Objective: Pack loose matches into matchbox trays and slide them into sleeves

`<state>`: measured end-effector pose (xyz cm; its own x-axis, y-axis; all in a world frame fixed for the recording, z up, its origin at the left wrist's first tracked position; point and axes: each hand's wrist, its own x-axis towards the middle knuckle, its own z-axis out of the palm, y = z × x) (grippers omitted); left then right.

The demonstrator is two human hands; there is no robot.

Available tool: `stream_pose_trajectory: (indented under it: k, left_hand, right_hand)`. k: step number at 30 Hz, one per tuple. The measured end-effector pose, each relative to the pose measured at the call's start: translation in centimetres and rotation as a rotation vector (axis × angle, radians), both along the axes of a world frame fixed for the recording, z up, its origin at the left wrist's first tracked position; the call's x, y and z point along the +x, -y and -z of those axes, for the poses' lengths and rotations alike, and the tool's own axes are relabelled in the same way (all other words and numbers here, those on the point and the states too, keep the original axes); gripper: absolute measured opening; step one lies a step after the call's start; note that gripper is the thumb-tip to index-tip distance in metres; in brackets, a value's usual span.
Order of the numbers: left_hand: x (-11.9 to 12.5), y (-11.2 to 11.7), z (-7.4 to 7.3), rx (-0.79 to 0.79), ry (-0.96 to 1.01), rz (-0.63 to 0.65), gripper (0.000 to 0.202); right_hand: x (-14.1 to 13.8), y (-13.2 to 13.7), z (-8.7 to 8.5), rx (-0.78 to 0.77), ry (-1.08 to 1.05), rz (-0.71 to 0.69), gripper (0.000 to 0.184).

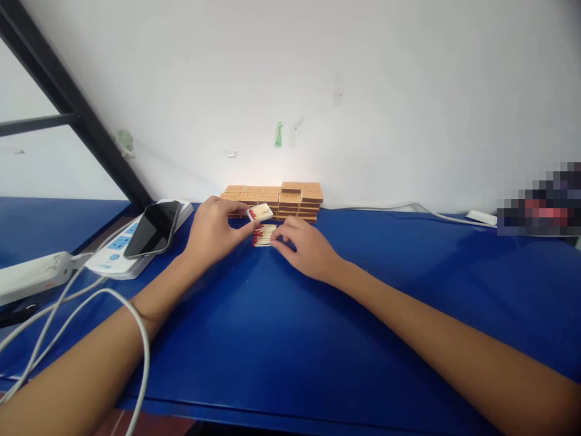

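Observation:
Between the thumb and fingers of my left hand (218,224) is a small white matchbox tray (260,212), tilted, with some red-tipped matches lying in it. Just below the tray, a pile of loose matches (264,235) lies on the blue table, red heads toward the left. My right hand (306,245) is at the right end of that pile, its thumb and fingertips pinched together at the match ends. Whether a match is between those fingertips is too small to make out. Stacked orange-brown matchboxes (300,197) stand behind both hands, partly hidden by the left one.
A phone (153,229) rests on a white power strip (127,266) at the left. White cables (106,292) loop over the table and my left forearm. Another white plug block (34,277) is at the far left. A wall backs the blue table (272,339); a cable runs along it rightward.

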<state>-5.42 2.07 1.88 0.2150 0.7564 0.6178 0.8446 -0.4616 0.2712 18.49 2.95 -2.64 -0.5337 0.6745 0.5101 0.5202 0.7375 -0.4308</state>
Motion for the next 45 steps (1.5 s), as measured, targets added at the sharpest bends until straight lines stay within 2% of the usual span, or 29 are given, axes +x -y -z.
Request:
stream_pose_trajectory:
  k: [3,9,25,29,32,37,41,45]
  left_hand:
    - [0.2,0.1,-0.1,0.005,-0.003,-0.024,0.020]
    - [0.4,0.2,0.0,0.009,-0.013,-0.018,0.019]
    - [0.1,-0.1,0.4,-0.015,-0.013,0.036,0.019]
    - [-0.1,-0.3,0.5,-0.022,-0.030,0.043,0.016]
    - [-0.3,-0.4,0.5,-0.036,-0.054,0.039,0.016]
    - [0.1,-0.4,0.7,-0.081,-0.079,0.172,0.017]
    - [0.7,0.0,0.7,-0.088,-0.077,0.267,0.017]
    - [1.1,0.3,0.7,-0.108,-0.047,0.297,0.020]
  right_hand:
    - [-0.4,0.1,0.5,-0.007,0.080,-0.050,0.016]
    - [-0.6,-0.1,0.7,-0.002,0.094,-0.036,0.020]
    - [-0.9,-0.1,0.2,-0.099,0.109,-0.074,0.011]
    - [-0.4,-0.2,0.1,-0.078,0.145,-0.088,0.013]
    - [0.3,-0.5,-0.3,-0.032,0.089,-0.055,0.013]
    - [1.1,-1.2,-1.0,0.073,-0.048,0.072,0.011]
    - [1.3,-1.5,-0.8,0.095,-0.057,0.074,0.011]
    - [1.3,-1.4,-0.5,0.100,-0.041,0.091,0.011]
